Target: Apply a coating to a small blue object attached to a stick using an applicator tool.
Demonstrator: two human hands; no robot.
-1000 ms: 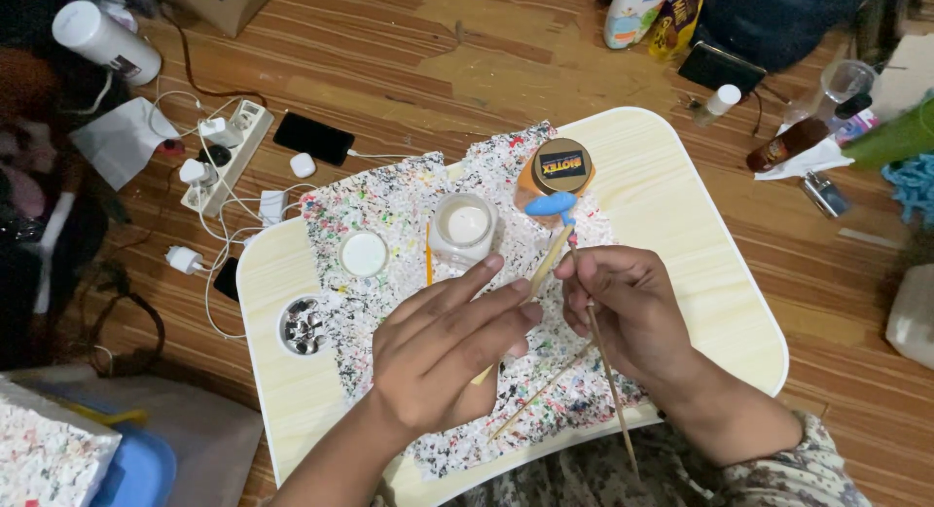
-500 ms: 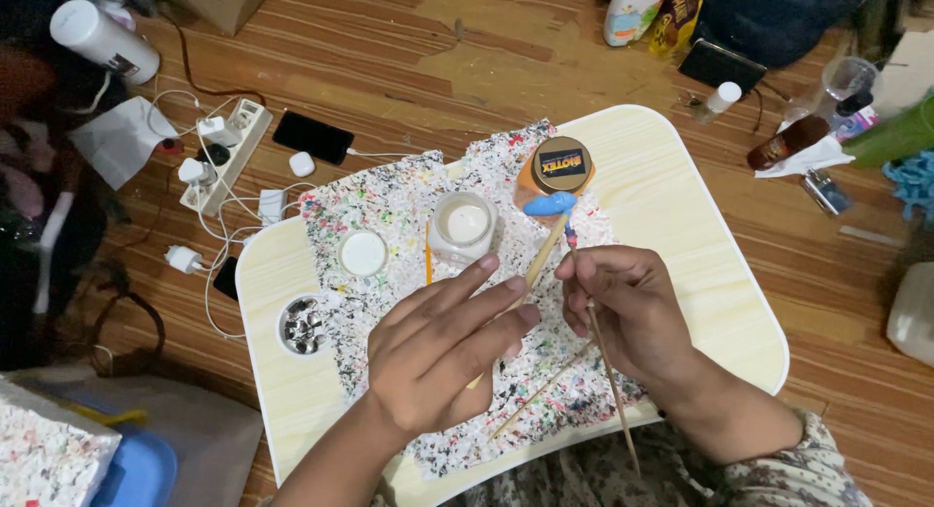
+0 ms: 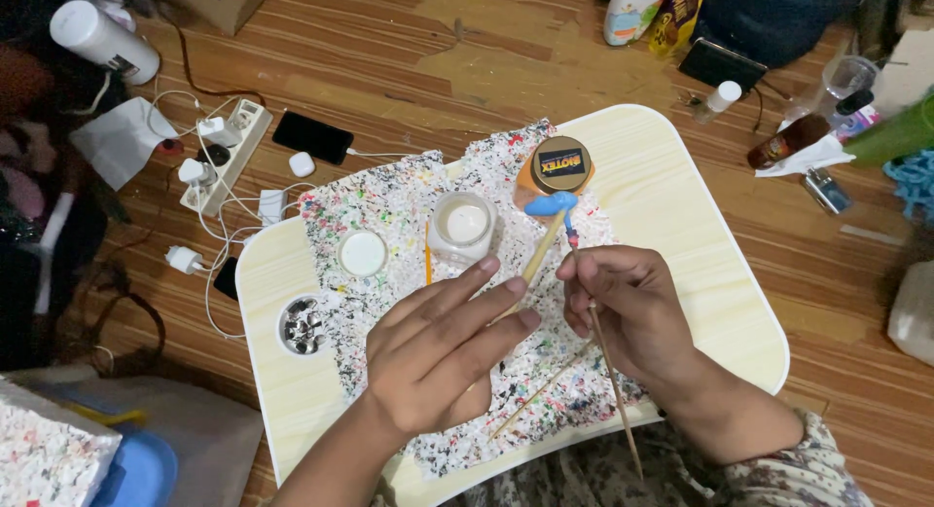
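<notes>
Head view: barely any change from 1 second ago. The left hand (image 3: 443,356) stays flat and open, fingers spread over the speckled sheet (image 3: 389,210) on the tabletop (image 3: 681,205), pinning the wooden stick (image 3: 538,259) beneath its fingertips. The stick's blue blob (image 3: 550,204) points to 12 o'clock, just beside the orange pot (image 3: 556,166). The right hand (image 3: 632,307) is closed, pinching a thin brush (image 3: 608,380) whose tip touches that blob; it has crept slightly along it, so the dabbing looks ongoing. At 10 o'clock of the left hand sits the white jar (image 3: 463,225), its lid (image 3: 363,253) further to 9 o'clock.
</notes>
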